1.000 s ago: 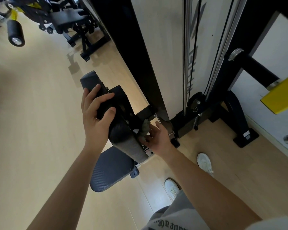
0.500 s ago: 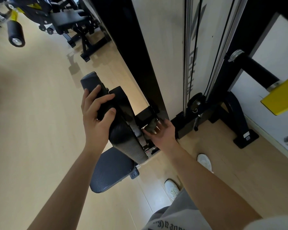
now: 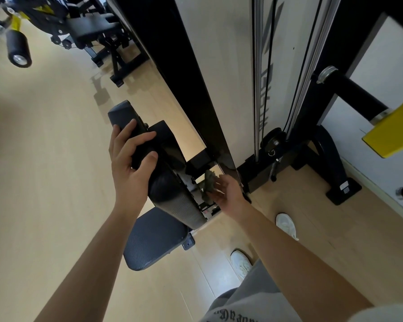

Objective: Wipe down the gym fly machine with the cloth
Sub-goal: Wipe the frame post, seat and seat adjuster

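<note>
Two hands share the job: my left hand (image 3: pixel 130 163) wraps its grip around the top of the back pad (image 3: pixel 163 182), steadying it, so my right hand (image 3: pixel 226 191) can press the bunched dark cloth (image 3: pixel 208 184), pinched in its fingers, into the frame bracket behind. Since a moment ago, the cloth has slid slightly lower.

The right hand (image 3: pixel 227 190) has drawn the cloth (image 3: pixel 209 183) back down the frame behind the backrest (image 3: pixel 172 189).
</note>
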`<state>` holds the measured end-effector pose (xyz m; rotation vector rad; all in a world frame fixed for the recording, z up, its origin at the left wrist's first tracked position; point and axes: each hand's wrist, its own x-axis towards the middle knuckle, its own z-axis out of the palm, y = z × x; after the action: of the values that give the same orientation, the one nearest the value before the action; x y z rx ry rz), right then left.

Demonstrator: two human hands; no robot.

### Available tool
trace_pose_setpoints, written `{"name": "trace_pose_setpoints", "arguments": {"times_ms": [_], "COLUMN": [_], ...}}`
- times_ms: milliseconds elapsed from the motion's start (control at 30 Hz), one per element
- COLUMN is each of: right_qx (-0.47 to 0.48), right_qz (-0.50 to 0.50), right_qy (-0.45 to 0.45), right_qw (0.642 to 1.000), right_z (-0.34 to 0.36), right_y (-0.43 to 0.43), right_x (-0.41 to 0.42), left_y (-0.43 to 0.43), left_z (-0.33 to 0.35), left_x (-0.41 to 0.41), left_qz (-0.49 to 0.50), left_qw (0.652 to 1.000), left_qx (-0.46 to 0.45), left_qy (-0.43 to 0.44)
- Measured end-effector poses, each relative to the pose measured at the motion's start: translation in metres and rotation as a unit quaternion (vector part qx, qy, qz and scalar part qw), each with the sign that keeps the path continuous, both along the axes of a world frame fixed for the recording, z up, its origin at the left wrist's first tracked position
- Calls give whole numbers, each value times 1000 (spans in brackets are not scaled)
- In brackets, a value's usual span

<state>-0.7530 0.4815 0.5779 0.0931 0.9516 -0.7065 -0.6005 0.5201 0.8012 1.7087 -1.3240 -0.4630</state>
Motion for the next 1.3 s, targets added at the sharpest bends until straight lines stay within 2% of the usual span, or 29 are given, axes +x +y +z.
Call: {"name": "trace_pose_setpoints", "arguments": {"times_ms": [133, 300, 467, 733, 833, 967, 1067, 1167, 1300], "right_qx": [0, -27, -12, -15, 47, -2, -97, -186, -157], "right_qz": [-32, 105, 110, 14, -64, -138, -127, -93, -45], "right_qy": [33, 36, 69, -18, -55, -4, 23, 108, 205], "right_qw": [999, 993, 991, 1000, 995, 990, 987, 972, 965], "right_z": [5, 14, 25, 37, 41, 56, 75, 87, 78], "right_y": [-5, -6, -12, 1, 0, -6, -11, -18, -25], "right_x": [10, 37, 39, 19, 4, -24, -32, -26, -17], "left_y": [0, 1, 0, 0, 0, 0, 1, 2, 3], "left_z": [0, 0, -1, -1, -1, -1, 0, 2, 4], "left_x": [-1, -1, 0, 0, 0, -1, -3, -4, -5], "left_qz": [-3, -4, -3, -3, -2, 2, 6, 7, 11], "left_qw": [1000, 1000, 1000, 1000, 1000, 1000, 1000, 1000, 1000], "left_qx": [-1, -1, -3, -10, -9, -8, -5, -5, -1], "left_qy": [2, 4, 2, -1, -1, 7, 8, -1, -4]}}
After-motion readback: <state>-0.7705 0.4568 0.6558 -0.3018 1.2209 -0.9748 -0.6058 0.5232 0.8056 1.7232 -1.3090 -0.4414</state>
